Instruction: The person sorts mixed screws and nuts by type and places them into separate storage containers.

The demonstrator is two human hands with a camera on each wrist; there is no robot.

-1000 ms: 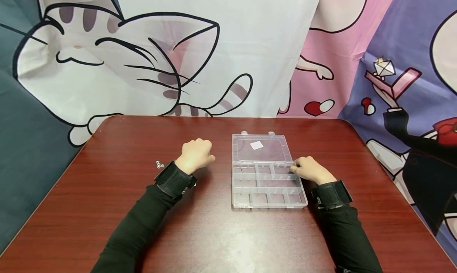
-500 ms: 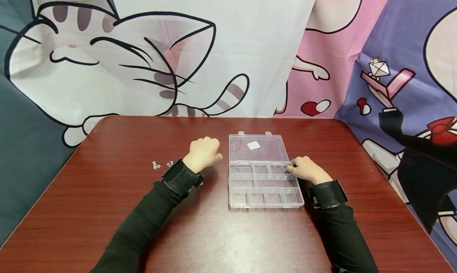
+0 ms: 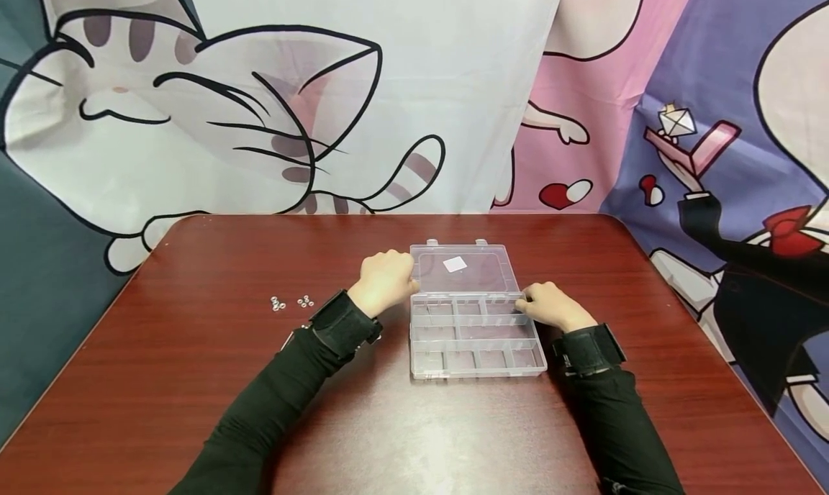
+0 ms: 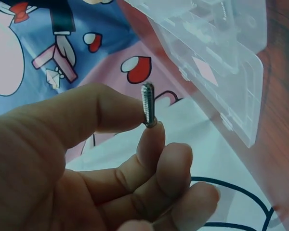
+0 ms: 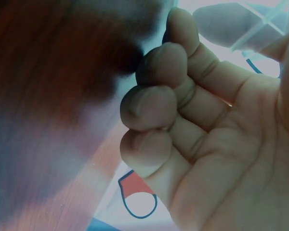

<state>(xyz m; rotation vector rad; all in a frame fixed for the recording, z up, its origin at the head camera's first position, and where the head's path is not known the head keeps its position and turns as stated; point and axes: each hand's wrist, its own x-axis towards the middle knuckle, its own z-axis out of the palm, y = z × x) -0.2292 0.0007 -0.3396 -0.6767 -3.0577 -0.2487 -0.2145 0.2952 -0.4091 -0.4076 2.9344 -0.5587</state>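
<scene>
A clear plastic compartment box (image 3: 479, 374) lies on the table with its lid (image 3: 482, 274) folded back, a white label on the lid. My left hand (image 3: 383, 283) is beside the lid's left edge, seen from the back. In the left wrist view its thumb and index finger pinch a small silver screw (image 4: 148, 105), its thread showing; the other fingers are curled. My right hand (image 3: 554, 306) grips the box's right wall near the hinge. The right wrist view shows its fingers (image 5: 149, 108) bent outside the box and the thumb (image 5: 231, 24) seen through clear plastic.
Two small clusters of silver nut-like pieces (image 3: 277, 304) lie on the red-brown wooden table (image 3: 350, 437), left of my left hand. A cartoon-printed cloth (image 3: 479, 106) hangs behind the table's far edge.
My left hand has moved right towards the box lid, uncovering the second cluster of small pieces. My right hand stays on the box. The whole head view has shifted slightly.
</scene>
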